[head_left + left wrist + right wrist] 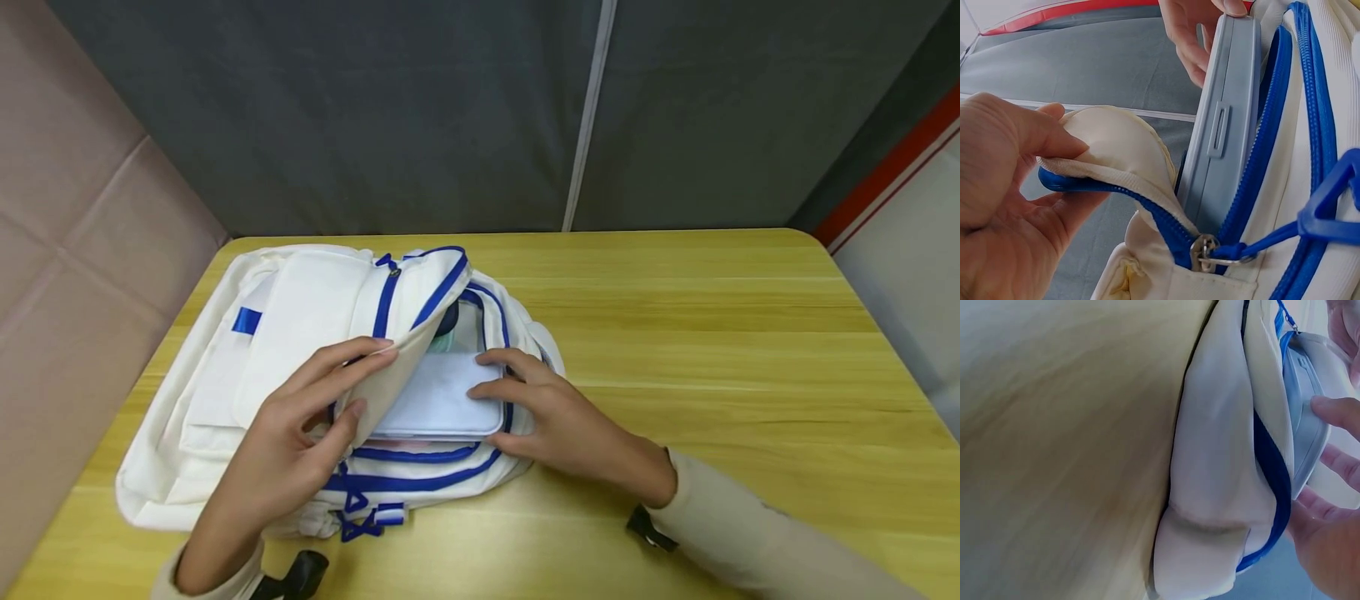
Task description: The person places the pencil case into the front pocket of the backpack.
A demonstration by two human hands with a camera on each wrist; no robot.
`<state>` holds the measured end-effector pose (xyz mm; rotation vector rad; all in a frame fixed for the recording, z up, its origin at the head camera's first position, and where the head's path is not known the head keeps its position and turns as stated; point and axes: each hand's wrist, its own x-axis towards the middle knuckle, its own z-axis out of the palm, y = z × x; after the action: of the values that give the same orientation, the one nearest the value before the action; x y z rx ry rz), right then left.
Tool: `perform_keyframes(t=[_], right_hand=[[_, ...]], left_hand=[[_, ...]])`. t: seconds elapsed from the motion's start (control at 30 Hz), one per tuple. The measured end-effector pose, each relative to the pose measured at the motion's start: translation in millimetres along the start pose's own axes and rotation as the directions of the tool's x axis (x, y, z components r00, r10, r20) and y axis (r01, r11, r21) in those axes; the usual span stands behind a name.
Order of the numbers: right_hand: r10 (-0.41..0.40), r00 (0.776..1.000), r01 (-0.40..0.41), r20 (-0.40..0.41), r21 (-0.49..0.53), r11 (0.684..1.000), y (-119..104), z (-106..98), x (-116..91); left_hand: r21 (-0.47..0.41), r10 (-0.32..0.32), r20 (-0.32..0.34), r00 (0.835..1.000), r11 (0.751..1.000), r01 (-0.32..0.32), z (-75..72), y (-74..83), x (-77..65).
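White backpack (300, 367) with blue zipper trim, lying flat on the left half of a yellow wooden table (712, 333), main compartment unzipped. At left, the left hand (300, 425) pinches the free zipper flap (408, 333) between thumb and fingers and lifts it clear of the opening; the left wrist view shows the flap's blue-edged rim (1110, 181) held in that pinch above the metal zipper pull (1204, 253). At centre, a pale blue flat case (438, 396) with rounded corners lies part-way inside the opening, one long edge under the raised flap. At right, the right hand (555, 417) grasps the case's outer edge with curled fingers on top. A dark, rounded item (448, 317) sits deeper in the compartment; its identity cannot be made out. The step in hand appears to be passing the case through the opening, though the direction cannot be read from a single moment. The next move calls for keeping the flap lifted so the case's corners clear the zipper teeth.
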<state>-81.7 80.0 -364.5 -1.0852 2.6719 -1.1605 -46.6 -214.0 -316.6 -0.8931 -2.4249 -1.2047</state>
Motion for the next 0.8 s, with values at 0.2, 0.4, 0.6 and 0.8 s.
perform_keyframes(t=[0.2,0.4,0.6,0.8], right_hand=[[-0.024,1.0,0.024,-0.005,-0.01,1.0,-3.2,3.3,3.0],[-0.015,1.0,0.015,-0.006,-0.012,1.0,-1.4,3.5,1.7],[0.006,1.0,-0.006,0.016,-0.004,1.0,1.5,2.0,-0.3],[0.017,1.0,-0.017,-0.015,-0.004,1.0,6.7,0.5,-4.9]], left_hand=[[0.003,0.002,0.004,1.0,1.0,-0.002,1.1,1.2,0.5],[0.001,0.02,0.002,1.0,1.0,-0.02,2.1,-0.5,0.7],[0.012,0.021,-0.001,1.0,1.0,-0.021,2.4,-0.1,1.0],[0.039,-0.037,0.005,0.999,0.999,0.037,0.3,2.3,0.8]])
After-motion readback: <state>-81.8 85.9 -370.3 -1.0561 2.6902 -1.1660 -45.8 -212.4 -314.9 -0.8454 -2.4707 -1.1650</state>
